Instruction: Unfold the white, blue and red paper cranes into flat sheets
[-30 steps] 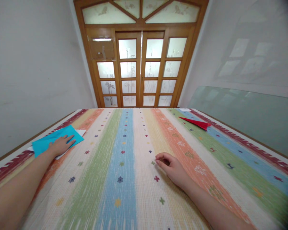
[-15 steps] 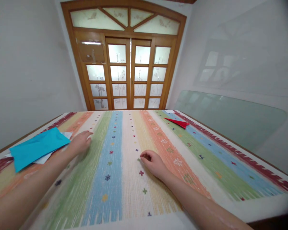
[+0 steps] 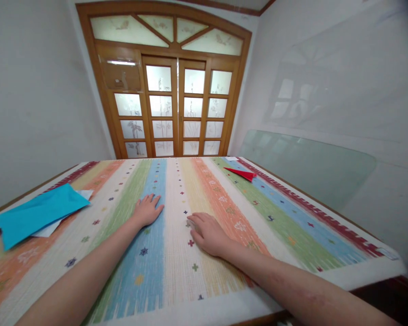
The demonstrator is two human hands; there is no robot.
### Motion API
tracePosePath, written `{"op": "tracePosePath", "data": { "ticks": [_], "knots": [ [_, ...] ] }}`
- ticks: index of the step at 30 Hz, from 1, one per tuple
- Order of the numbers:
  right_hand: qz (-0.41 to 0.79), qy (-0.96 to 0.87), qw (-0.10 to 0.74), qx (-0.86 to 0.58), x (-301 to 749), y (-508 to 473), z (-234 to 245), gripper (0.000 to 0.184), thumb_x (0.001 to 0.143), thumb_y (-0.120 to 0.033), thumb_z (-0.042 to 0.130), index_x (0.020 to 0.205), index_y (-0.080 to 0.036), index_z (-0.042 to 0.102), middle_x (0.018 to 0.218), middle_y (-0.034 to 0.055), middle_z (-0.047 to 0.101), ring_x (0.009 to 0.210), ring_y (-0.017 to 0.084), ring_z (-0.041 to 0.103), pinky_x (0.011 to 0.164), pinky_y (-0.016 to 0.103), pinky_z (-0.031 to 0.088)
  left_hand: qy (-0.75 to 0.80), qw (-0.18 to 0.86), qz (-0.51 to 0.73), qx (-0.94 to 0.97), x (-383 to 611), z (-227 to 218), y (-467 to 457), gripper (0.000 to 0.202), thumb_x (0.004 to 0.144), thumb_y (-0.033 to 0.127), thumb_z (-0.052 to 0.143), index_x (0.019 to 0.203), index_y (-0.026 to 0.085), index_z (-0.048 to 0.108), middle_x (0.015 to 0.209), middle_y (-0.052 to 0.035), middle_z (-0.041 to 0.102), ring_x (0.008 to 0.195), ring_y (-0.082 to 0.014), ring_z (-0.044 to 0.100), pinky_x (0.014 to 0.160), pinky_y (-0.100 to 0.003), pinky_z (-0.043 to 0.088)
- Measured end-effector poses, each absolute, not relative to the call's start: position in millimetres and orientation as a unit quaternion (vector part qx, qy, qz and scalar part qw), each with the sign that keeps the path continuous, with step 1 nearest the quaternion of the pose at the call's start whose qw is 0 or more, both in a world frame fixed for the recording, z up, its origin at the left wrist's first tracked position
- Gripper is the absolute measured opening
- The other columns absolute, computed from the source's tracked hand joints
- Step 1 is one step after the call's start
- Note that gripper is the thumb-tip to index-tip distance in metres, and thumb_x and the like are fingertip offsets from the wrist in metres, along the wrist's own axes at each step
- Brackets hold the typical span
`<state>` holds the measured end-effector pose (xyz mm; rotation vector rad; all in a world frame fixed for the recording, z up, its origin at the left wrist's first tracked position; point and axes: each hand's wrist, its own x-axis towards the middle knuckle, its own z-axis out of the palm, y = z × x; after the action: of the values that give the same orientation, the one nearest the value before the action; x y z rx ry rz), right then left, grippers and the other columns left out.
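Observation:
My left hand [image 3: 148, 210] lies palm down with fingers spread on the blue stripe of the tablecloth [image 3: 182, 271]; it holds nothing. My right hand [image 3: 207, 233] rests on the white and yellow stripes, its fingers stretched out to the left and the thumb apart. Nothing held shows in it, though its palm side is hidden. To the left, away from both hands, blue paper [image 3: 41, 215] lies over white paper [image 3: 85, 194]. Toward the far right of the table lies a folded red paper piece [image 3: 241, 174], long and pointed like a paper plane.
A frosted glass panel [image 3: 309, 167] leans against the wall along the table's right side. Wooden doors [image 3: 177, 104] with glass panes stand beyond the far edge. A small clear item [image 3: 388, 253] lies at the near right corner.
My left hand has moved right, from beside the blue paper to the blue stripe. My right hand's fingers have uncurled from a loose pinch. The view has shifted slightly to the right.

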<state>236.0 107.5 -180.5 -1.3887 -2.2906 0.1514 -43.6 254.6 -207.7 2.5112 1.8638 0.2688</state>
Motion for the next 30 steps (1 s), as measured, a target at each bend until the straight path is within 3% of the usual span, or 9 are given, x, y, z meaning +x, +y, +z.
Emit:
{"op": "tracePosePath", "data": {
  "ticks": [5,10,18,25,30],
  "knots": [
    [0.019,-0.767,0.132,-0.627,293.1,141.4,-189.0,0.055,0.095,-0.047,0.043,0.146,-0.025,0.042,0.149,0.0096,0.041,0.137,0.027,0.035,0.112,0.041,0.024,0.624,0.000,0.083,0.777,-74.5,-208.5,269.7,0.072,0.090,0.066,0.025,0.148,0.025,0.038,0.154,-0.0166,0.033,0.142,-0.0385,0.026,0.109,-0.060,0.021],
    [0.003,-0.692,0.112,-0.713,359.9,191.0,-198.7,0.055,0.097,-0.049,0.035,0.144,-0.023,0.044,0.150,0.0150,0.039,0.139,0.035,0.031,0.110,0.054,0.021,0.659,-0.004,0.087,0.747,-98.8,-211.7,285.8,0.075,0.090,0.067,0.024,0.147,0.020,0.040,0.153,-0.0195,0.032,0.141,-0.0399,0.027,0.108,-0.062,0.022],
    [-0.019,-0.557,0.101,-0.824,442.7,257.9,-205.2,0.063,0.096,-0.052,0.027,0.149,-0.018,0.036,0.153,0.0211,0.029,0.140,0.041,0.023,0.106,0.065,0.016,0.657,-0.009,0.084,0.749,-106.0,-219.5,290.3,0.071,0.091,0.065,0.025,0.147,0.023,0.040,0.153,-0.0171,0.033,0.142,-0.0372,0.027,0.111,-0.060,0.021],
    [0.000,-0.536,0.071,-0.841,467.3,281.3,-219.5,0.066,0.095,-0.060,0.019,0.150,-0.028,0.033,0.157,0.0128,0.024,0.142,0.039,0.021,0.107,0.067,0.013,0.657,-0.017,0.065,0.751,-103.9,-218.7,288.3,0.069,0.093,0.060,0.024,0.149,0.022,0.036,0.155,-0.0161,0.030,0.143,-0.0370,0.025,0.110,-0.061,0.020],
    [0.003,-0.541,0.061,-0.839,473.1,281.8,-224.3,0.068,0.094,-0.062,0.018,0.152,-0.028,0.030,0.158,0.0125,0.024,0.142,0.040,0.022,0.107,0.067,0.015,0.663,-0.011,0.065,0.746,-102.9,-219.1,287.7,0.068,0.094,0.060,0.024,0.149,0.023,0.036,0.156,-0.0143,0.029,0.144,-0.0353,0.024,0.111,-0.060,0.020]
  ]
}}
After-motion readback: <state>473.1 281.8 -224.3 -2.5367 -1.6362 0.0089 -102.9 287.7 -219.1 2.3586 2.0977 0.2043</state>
